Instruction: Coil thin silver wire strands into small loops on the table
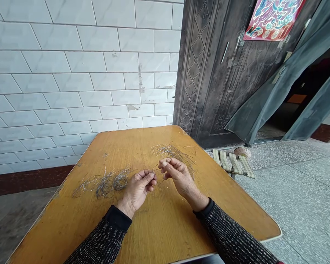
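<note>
Between my two hands a thin wire (pixel 160 182) bends in a small loop above the table. My left hand (pixel 139 187) pinches it between thumb and fingertips. Thumb and forefinger of my right hand (pixel 177 176) close on the wire's upper part, close to the left fingertips. Left of my hands lie coiled wire bundles (pixel 106 184), silvery and loosely looped. Behind my right hand spreads a pile of loose, slightly curved wires (pixel 172 151), partly hidden by that hand.
The wooden table (pixel 165 223) has a pale edge and reaches toward a white tiled wall (pixel 79 73). A dark carved door (pixel 209 91) stands behind at the right, beside a grey-green curtain (pixel 275 91). A low strapped stool (pixel 232 163) is on the floor right of the table.
</note>
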Motion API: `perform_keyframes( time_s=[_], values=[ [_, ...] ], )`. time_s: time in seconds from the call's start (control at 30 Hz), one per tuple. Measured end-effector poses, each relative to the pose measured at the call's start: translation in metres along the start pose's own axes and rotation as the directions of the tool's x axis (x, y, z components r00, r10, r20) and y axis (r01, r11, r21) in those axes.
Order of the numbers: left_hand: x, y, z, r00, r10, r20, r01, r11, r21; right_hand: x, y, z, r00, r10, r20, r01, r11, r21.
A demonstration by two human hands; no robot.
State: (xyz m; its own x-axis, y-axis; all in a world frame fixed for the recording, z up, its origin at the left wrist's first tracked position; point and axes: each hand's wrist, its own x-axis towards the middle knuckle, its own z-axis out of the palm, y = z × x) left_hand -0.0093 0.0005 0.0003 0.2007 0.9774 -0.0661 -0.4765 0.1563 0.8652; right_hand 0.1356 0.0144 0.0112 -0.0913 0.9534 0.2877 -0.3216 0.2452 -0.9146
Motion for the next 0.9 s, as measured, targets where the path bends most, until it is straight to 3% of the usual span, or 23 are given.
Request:
perform_keyframes(
  time_s=[0.3, 0.63, 0.9],
  values=[
    [-0.0002, -0.0006, -0.0001, 0.999, 0.030, -0.018, -0.029, 0.997, 0.070, 0.0010, 0.0028, -0.0052, 0.959, 0.025, 0.283, -0.018, 0.999, -0.027],
    [-0.0015, -0.0031, 0.0028, 1.000, -0.007, -0.017, 0.004, 0.987, -0.159, 0.0012, 0.0025, -0.0025, 0.968, 0.081, 0.236, -0.101, 0.992, 0.070],
    [-0.0007, -0.0023, 0.0023, 1.000, 0.018, -0.013, -0.020, 0.987, -0.162, 0.0021, 0.0068, -0.0044, 0.972, 0.082, 0.220, -0.106, 0.990, 0.098]
  ],
)
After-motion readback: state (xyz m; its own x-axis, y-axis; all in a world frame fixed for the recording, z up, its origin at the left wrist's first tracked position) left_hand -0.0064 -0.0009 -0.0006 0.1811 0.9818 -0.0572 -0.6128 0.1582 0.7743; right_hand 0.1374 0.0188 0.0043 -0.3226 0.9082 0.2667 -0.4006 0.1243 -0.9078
